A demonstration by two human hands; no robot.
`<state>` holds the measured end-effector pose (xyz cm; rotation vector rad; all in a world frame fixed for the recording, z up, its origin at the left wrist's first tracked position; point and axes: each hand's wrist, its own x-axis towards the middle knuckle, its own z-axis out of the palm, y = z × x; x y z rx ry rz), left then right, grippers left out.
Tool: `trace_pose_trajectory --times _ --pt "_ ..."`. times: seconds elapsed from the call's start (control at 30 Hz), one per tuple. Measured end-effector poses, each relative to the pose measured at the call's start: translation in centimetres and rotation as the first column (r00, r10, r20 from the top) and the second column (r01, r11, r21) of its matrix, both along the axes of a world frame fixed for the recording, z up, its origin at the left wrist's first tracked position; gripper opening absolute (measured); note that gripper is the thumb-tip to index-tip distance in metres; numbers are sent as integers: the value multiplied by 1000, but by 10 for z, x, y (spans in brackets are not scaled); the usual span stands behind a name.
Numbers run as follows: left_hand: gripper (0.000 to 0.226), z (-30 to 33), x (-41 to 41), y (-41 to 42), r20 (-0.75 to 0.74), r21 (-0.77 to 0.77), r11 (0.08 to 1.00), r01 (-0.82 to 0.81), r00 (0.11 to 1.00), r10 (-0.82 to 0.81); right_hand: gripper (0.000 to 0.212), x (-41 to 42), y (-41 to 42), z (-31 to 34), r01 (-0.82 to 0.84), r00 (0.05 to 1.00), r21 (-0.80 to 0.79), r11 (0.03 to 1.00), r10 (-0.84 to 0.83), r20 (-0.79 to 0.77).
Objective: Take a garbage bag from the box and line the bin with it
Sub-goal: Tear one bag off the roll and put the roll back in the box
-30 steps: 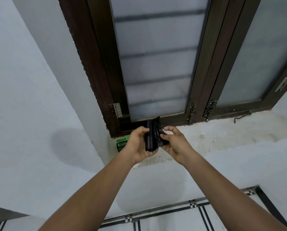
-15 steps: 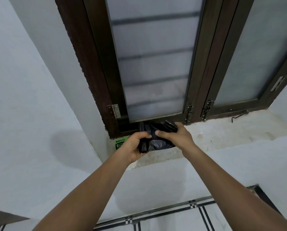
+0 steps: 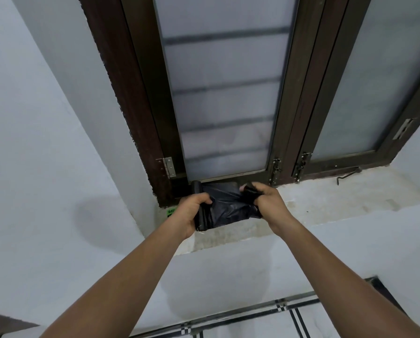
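Note:
A black garbage bag (image 3: 224,206) is stretched flat between my two hands above the window sill. My left hand (image 3: 191,211) grips the rolled part of the bags, whose end sticks up behind my fingers. My right hand (image 3: 267,200) clutches the bunched free end of the bag. Behind my left wrist only a green corner of the garbage bag box (image 3: 170,212) shows on the sill. No bin is in view.
The rough stone window sill (image 3: 325,203) runs to the right below a dark wooden window frame (image 3: 291,132) with frosted panes. A metal window stay (image 3: 347,175) lies on the sill at the right. White walls surround it; tiled floor (image 3: 265,323) shows at the bottom.
My hands have moved apart, the right one pulling right, so the bag has unrolled from a tight black roll into a stretched sheet between them.

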<state>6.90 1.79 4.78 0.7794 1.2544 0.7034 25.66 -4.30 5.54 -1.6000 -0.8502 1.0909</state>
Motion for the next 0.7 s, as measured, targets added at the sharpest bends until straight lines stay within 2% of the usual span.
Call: trace_pose_trajectory --times 0.1,0.13,0.27,0.33,0.4,0.47,0.53,0.6,0.7 --pt "28 0 1 1 17 10 1000 12 1000 -12 12 1 -1 5 49 981 -42 998 -41 187" --pt "31 0 1 1 15 12 1000 17 1000 -18 12 2 -3 5 35 970 -50 998 -22 243" --pt "44 2 7 -2 17 2 999 45 999 -45 42 -1 -4 9 -75 918 -58 995 92 386" --pt "41 3 8 -3 23 7 997 72 997 -72 50 -1 -2 5 -43 822 -76 996 78 564" --pt "36 5 9 -4 32 20 995 99 994 -100 37 -1 0 1 -43 708 -69 997 79 702" --pt "42 2 11 -3 9 92 988 123 992 -124 13 -2 1 1 -80 663 -63 995 100 742" --pt "49 0 13 -3 -52 149 983 109 993 -102 5 -3 2 0 -120 643 -65 991 127 755" --pt "47 -2 13 -2 -62 144 986 80 996 -71 20 -2 4 -2 -148 650 -46 988 132 749" --pt "41 -3 11 1 -41 105 991 81 996 -77 39 0 2 2 -214 775 12 977 162 611"
